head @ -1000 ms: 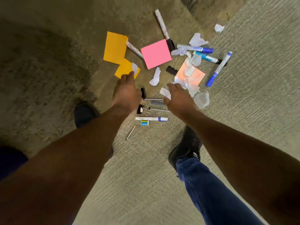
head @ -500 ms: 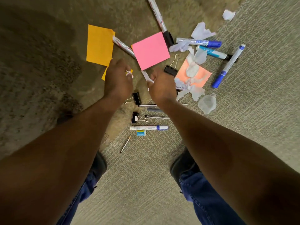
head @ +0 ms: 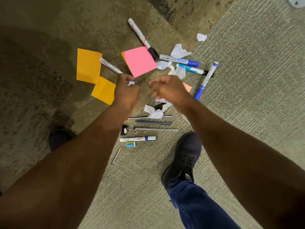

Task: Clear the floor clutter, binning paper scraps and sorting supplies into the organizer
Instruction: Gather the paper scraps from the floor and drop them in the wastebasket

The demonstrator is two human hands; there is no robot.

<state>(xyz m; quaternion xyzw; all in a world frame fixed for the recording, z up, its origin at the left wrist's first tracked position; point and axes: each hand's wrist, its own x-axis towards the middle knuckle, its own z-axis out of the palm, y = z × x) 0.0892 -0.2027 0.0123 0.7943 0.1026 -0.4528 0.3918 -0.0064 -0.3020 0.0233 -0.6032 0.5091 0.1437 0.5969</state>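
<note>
Both hands now raised off the clutter, left hand (head: 126, 93) fingers round a paper scrap (head: 131, 82), right hand (head: 170, 90) blurred.

Both hands have lifted off the floor; the left hand (head: 126, 91) now grips a white paper scrap (head: 131, 82)

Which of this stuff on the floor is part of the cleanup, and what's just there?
Job:
crumpled paper scraps
pink sticky note
orange sticky notes
markers
binder clip
pencil
left hand, holding a white scrap

Just there:
black shoe
carpet
</note>
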